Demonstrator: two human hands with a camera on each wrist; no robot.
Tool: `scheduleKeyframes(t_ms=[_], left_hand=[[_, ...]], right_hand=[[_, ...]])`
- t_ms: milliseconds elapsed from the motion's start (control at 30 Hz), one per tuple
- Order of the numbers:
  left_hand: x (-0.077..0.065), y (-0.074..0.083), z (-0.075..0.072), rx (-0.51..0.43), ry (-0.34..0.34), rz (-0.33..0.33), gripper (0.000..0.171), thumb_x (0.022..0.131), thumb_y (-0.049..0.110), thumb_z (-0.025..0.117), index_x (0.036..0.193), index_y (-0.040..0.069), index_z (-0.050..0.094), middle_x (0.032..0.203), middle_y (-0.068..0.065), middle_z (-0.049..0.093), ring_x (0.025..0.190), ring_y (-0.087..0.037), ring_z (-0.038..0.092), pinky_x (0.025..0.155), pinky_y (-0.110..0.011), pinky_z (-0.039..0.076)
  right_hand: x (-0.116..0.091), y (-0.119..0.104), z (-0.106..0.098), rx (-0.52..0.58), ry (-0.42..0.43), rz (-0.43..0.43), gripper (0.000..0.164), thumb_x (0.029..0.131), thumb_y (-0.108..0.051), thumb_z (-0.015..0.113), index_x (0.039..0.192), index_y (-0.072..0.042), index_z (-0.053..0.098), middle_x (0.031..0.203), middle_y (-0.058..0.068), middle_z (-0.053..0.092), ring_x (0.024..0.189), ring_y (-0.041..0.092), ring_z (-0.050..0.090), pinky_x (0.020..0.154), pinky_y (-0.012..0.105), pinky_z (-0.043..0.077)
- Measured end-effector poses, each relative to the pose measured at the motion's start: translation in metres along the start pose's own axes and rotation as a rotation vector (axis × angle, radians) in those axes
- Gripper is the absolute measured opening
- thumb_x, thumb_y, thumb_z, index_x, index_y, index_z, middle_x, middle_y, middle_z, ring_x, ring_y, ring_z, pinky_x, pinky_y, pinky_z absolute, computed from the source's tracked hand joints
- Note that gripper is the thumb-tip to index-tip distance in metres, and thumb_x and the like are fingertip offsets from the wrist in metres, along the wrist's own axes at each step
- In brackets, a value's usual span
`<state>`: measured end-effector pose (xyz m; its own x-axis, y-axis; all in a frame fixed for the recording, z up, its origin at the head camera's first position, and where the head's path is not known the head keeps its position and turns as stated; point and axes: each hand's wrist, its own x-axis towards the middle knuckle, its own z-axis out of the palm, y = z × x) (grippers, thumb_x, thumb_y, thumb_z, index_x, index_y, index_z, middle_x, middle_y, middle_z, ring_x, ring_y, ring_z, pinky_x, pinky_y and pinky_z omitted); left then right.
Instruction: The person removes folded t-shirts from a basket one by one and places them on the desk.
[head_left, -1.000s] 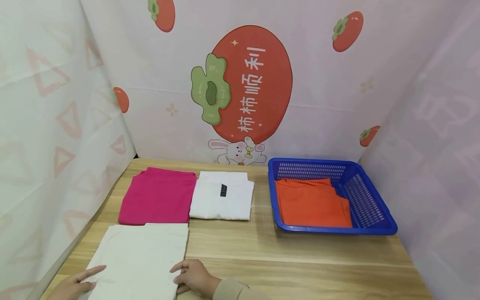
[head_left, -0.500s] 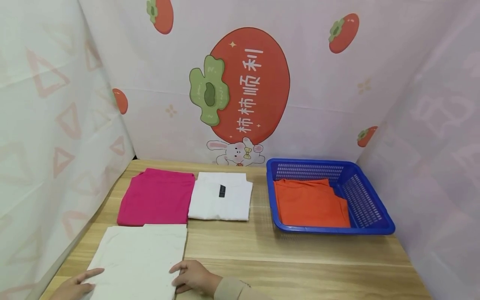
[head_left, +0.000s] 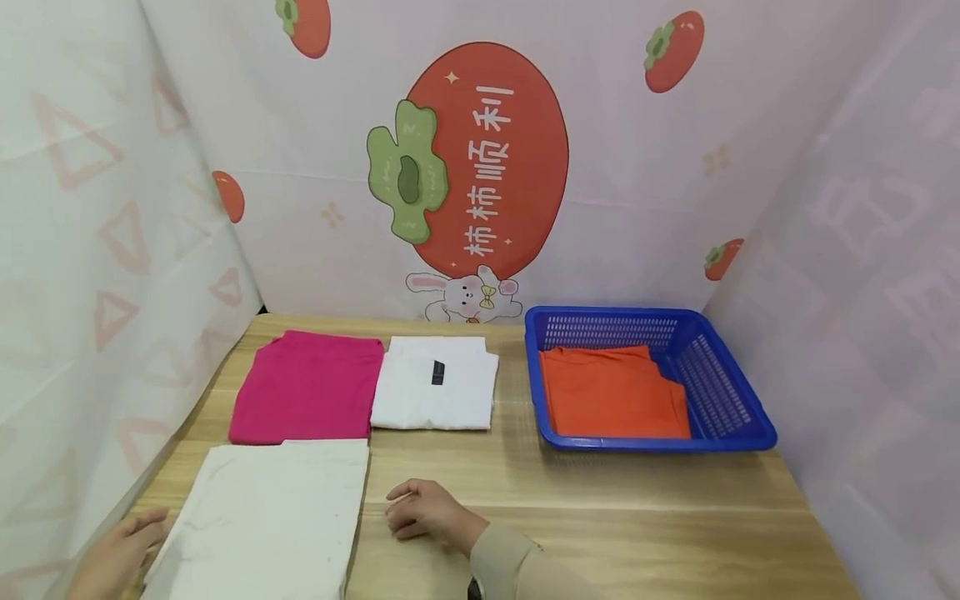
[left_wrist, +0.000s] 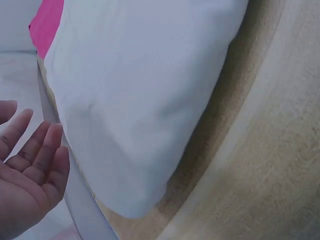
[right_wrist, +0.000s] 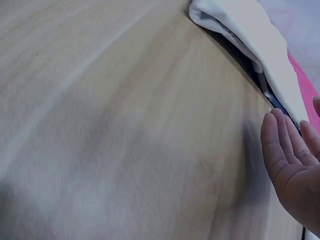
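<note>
A folded off-white cloth garment lies flat on the table at the front left of the head view. Just off its left edge is my left hand, fingers loosely bent and holding nothing. In the left wrist view the same hand shows its palm beside the garment. My right hand hovers over bare wood to the right of the garment, relaxed, with nothing in it. The right wrist view has its fingers near the garment's layered edge.
Behind the off-white garment lie a folded magenta garment and a folded white shirt with a dark neck label. A blue plastic basket at the right holds a folded orange garment. Printed cloth walls enclose the wooden table.
Both hands have let go of the off-white garment's sides. The left hand moved a little left, the right hand moved right and away. The head view shifted slightly.
</note>
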<state>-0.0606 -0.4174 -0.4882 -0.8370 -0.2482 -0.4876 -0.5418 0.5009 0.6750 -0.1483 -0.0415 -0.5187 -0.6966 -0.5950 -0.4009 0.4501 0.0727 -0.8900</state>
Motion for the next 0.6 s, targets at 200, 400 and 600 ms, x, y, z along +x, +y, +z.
scheduleKeyframes(t_ms=[200, 400, 600], left_hand=[[0.011, 0.02, 0.022, -0.169, 0.082, 0.083, 0.061, 0.088, 0.032, 0.047, 0.126, -0.013, 0.03, 0.096, 0.014, 0.054, 0.073, 0.015, 0.043, 0.066, -0.016, 0.043], [0.074, 0.0, 0.045, -0.24, 0.157, 0.28, 0.054, 0.083, 0.039, 0.053, 0.121, 0.002, 0.045, 0.095, 0.023, 0.051, 0.081, 0.009, 0.05, 0.066, -0.014, 0.043], [0.052, 0.081, 0.064, -0.286, 0.069, 0.362, 0.044, 0.088, 0.026, 0.049, 0.122, -0.002, 0.043, 0.114, -0.012, 0.051, 0.095, -0.014, 0.053, 0.08, -0.031, 0.042]], right_hand=[[-0.006, -0.012, -0.016, 0.003, 0.028, -0.046, 0.031, 0.078, 0.003, 0.057, 0.108, 0.008, 0.05, 0.093, 0.017, 0.06, 0.076, 0.022, 0.06, 0.069, 0.038, 0.048], [-0.012, -0.03, -0.031, -0.011, 0.062, -0.097, 0.033, 0.076, 0.005, 0.057, 0.108, 0.009, 0.05, 0.094, 0.019, 0.059, 0.077, 0.023, 0.059, 0.071, 0.039, 0.047], [-0.03, -0.044, -0.058, -0.038, 0.074, -0.124, 0.035, 0.077, 0.003, 0.057, 0.11, 0.011, 0.046, 0.092, 0.015, 0.058, 0.079, 0.021, 0.058, 0.072, 0.039, 0.047]])
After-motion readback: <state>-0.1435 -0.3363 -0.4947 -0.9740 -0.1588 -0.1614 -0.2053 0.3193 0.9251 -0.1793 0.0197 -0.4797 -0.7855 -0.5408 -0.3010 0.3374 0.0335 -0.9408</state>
